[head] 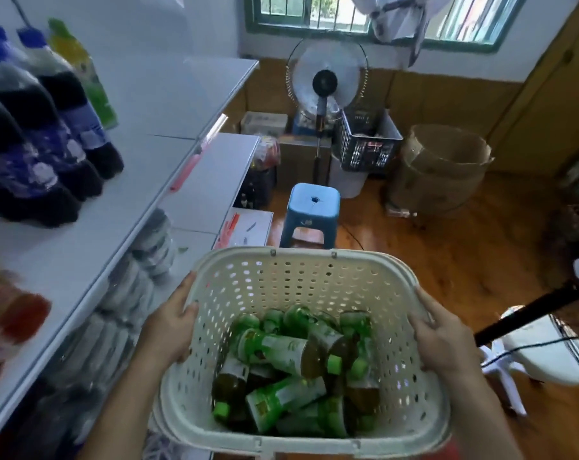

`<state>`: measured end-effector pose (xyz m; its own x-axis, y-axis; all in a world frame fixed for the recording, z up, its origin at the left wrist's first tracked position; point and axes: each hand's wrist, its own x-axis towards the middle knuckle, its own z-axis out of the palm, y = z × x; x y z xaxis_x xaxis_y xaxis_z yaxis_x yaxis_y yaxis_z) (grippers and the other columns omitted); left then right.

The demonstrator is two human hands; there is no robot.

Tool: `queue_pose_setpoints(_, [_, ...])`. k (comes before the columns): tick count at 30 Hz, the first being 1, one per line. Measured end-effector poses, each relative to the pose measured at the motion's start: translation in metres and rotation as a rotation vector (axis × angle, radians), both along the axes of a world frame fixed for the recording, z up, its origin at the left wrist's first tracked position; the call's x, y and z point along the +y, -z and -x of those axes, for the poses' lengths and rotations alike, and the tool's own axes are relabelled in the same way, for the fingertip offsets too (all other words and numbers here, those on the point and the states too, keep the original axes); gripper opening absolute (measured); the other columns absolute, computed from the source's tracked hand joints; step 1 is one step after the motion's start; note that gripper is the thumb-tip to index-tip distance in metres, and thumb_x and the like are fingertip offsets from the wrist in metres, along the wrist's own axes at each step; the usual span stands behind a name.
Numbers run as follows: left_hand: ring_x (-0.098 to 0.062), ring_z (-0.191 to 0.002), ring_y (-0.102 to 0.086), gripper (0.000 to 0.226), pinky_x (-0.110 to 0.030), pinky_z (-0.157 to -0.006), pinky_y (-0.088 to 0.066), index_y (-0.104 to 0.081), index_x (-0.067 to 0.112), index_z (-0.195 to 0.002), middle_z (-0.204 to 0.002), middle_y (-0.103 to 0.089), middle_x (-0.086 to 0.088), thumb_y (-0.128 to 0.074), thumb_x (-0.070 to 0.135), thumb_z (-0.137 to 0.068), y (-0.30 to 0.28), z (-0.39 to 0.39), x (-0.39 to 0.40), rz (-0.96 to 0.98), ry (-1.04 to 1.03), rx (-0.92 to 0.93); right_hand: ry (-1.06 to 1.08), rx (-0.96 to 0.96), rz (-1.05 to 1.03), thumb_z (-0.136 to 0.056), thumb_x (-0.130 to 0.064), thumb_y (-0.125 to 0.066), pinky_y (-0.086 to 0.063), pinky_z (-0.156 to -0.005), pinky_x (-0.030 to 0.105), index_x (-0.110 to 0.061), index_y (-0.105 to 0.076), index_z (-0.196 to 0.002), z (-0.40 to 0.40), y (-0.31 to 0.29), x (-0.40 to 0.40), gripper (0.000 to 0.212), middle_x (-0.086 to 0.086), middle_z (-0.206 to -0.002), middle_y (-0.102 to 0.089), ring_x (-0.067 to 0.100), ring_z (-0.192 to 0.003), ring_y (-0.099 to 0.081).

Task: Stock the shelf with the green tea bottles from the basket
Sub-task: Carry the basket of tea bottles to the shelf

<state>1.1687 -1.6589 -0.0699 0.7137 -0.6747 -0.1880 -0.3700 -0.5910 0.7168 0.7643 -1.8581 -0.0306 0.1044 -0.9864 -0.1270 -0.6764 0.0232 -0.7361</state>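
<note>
Stocking not started, by the look of it. Green-labelled tea bottles (pixel 283 356) all piled in the cream perforated plastic basket (pixel 301 270). Left hand (pixel 171 327) and right hand (pixel 444 340) grip its rims, fingers curled. White shelf (pixel 168 104) alongside, left.

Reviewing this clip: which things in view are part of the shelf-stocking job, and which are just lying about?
Job:
basket, gripped at its sides by left hand and right hand
green tea bottles, piled in the basket
shelf

Lying about:
cola bottles on the shelf
blue stool
fan
black crate
cardboard box
</note>
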Motion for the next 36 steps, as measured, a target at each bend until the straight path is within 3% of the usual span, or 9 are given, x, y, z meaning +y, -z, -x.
queue_pose_setpoints(6, [-0.034,-0.048,-0.064,0.062,-0.050,-0.053,-0.063,-0.031,0.072,-0.155,-0.069,-0.070,-0.023,-0.050,0.032,-0.111,0.001,-0.059,-0.111,-0.017,0.054,-0.002,0.030,-0.003,-0.033,-0.110,-0.025,-0.062,-0.041,-0.045,0.015,-0.040,-0.053,-0.158,-0.052,-0.007,-0.082,0.051,-0.019,-0.085,-0.057,0.007,-0.068,-0.058])
queue_pose_setpoints(10, [-0.039,-0.055,-0.071,0.063,-0.043,-0.053,-0.063,-0.030,0.071,-0.156,-0.072,-0.074,-0.018,-0.051,0.033,-0.111,-0.013,-0.082,-0.179,-0.025,0.081,-0.010,0.083,-0.036,-0.061,-0.110,-0.024,-0.063,-0.038,-0.054,0.018,-0.038,-0.053,-0.159,-0.077,-0.008,-0.141,0.052,0.003,-0.097,-0.060,0.002,-0.072,-0.053])
queue_pose_setpoints(16, [-0.032,-0.049,-0.069,0.062,-0.041,-0.054,-0.063,-0.035,0.065,-0.158,-0.106,-0.079,-0.006,-0.054,0.031,-0.110,-0.011,-0.114,-0.289,-0.041,0.099,-0.057,0.083,-0.017,-0.054,-0.110,-0.025,-0.062,-0.038,-0.053,0.018,-0.041,-0.054,-0.158,-0.112,0.008,-0.253,0.051,-0.001,-0.094,-0.068,0.001,-0.069,-0.050])
queue_pose_setpoints(21, [-0.032,-0.052,-0.070,0.062,-0.045,-0.058,-0.064,-0.033,0.069,-0.156,-0.106,-0.079,-0.010,-0.052,0.032,-0.110,-0.006,-0.129,-0.377,-0.040,0.068,-0.031,0.070,-0.009,-0.067,-0.109,-0.030,-0.063,-0.045,-0.055,0.022,-0.046,-0.054,-0.156,-0.134,0.023,-0.351,0.051,-0.006,-0.098,-0.071,0.002,-0.071,-0.054])
queue_pose_setpoints(23, [-0.034,-0.057,-0.071,0.064,-0.048,-0.062,-0.064,-0.030,0.077,-0.152,-0.108,-0.076,-0.009,-0.052,0.034,-0.110,-0.005,-0.136,-0.410,-0.040,0.050,-0.041,0.077,-0.015,-0.066,-0.107,-0.040,-0.063,-0.066,-0.068,0.044,-0.059,-0.052,-0.152,-0.142,0.029,-0.388,0.050,-0.007,-0.121,-0.074,0.013,-0.087,-0.068])
queue_pose_setpoints(25, [-0.035,-0.058,-0.071,0.066,-0.050,-0.063,-0.064,-0.028,0.079,-0.150,-0.106,-0.071,-0.003,-0.052,0.034,-0.109,-0.002,-0.146,-0.441,-0.043,0.041,-0.043,0.068,0.009,-0.091,-0.106,-0.047,-0.062,-0.068,-0.084,0.057,-0.066,-0.047,-0.151,-0.149,0.032,-0.423,0.050,-0.014,-0.121,-0.071,0.019,-0.099,-0.073])
queue_pose_setpoints(29, [-0.031,-0.056,-0.070,0.063,-0.048,-0.062,-0.064,-0.029,0.074,-0.154,-0.100,-0.079,-0.010,-0.052,0.035,-0.110,0.010,-0.170,-0.498,-0.045,0.034,-0.033,0.075,0.045,-0.062,-0.107,-0.043,-0.063,-0.065,-0.092,0.058,-0.060,-0.050,-0.152,-0.174,0.035,-0.482,0.050,-0.006,-0.117,-0.074,0.020,-0.097,-0.070])
queue_pose_setpoints(33, [-0.034,-0.053,-0.069,0.065,-0.043,-0.054,-0.063,-0.031,0.075,-0.153,-0.101,-0.080,-0.012,-0.053,0.032,-0.109,0.027,-0.207,-0.566,-0.021,0.028,0.005,0.099,0.053,-0.057,-0.107,-0.040,-0.064,-0.066,-0.089,0.057,-0.056,-0.052,-0.153,-0.206,0.048,-0.542,0.050,-0.019,-0.105,-0.071,0.013,-0.087,-0.069])
queue_pose_setpoints(36, [-0.029,-0.047,-0.065,0.063,-0.040,-0.049,-0.060,-0.036,0.070,-0.155,-0.096,-0.079,-0.012,-0.053,0.029,-0.109,0.038,-0.234,-0.618,-0.035,0.066,0.032,0.118,0.072,-0.057,-0.105,-0.042,-0.065,-0.065,-0.095,0.056,-0.062,-0.051,-0.150,-0.229,0.063,-0.586,0.051,-0.007,-0.125,-0.077,0.019,-0.098,-0.073])
